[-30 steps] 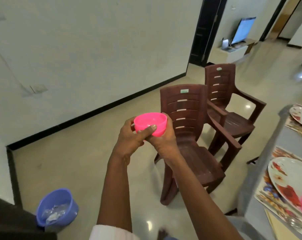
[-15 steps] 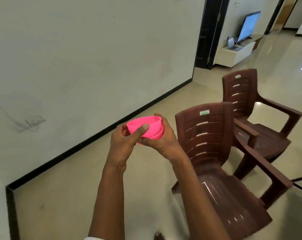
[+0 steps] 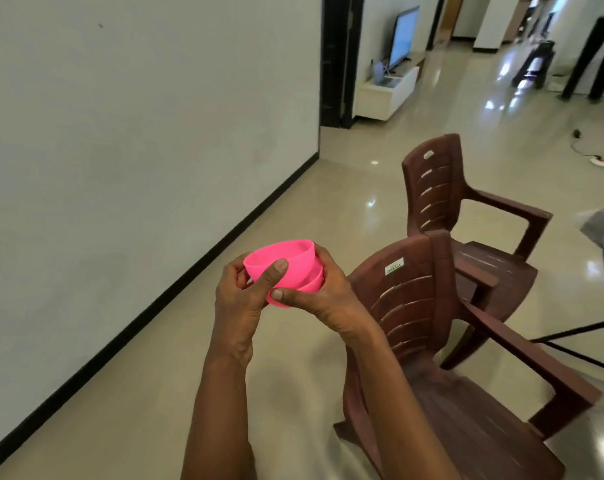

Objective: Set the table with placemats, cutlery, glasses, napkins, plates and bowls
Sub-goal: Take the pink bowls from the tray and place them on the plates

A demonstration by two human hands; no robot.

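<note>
The left hand (image 3: 240,299) pinches the upper pink bowl (image 3: 293,258), thumb laid across its wall and fingers behind. The right hand (image 3: 331,299) curls round the lower pink bowl (image 3: 313,284), which seems nested under the first, though fingers hide most of it. Both bowls are held in the air over the floor (image 3: 293,375), beside a brown plastic chair (image 3: 415,306).

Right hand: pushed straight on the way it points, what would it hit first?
The stacked pink bowls that the right hand grips, with the left hand on their other side. Past those, probably only the white wall, though depth is unclear.
</note>
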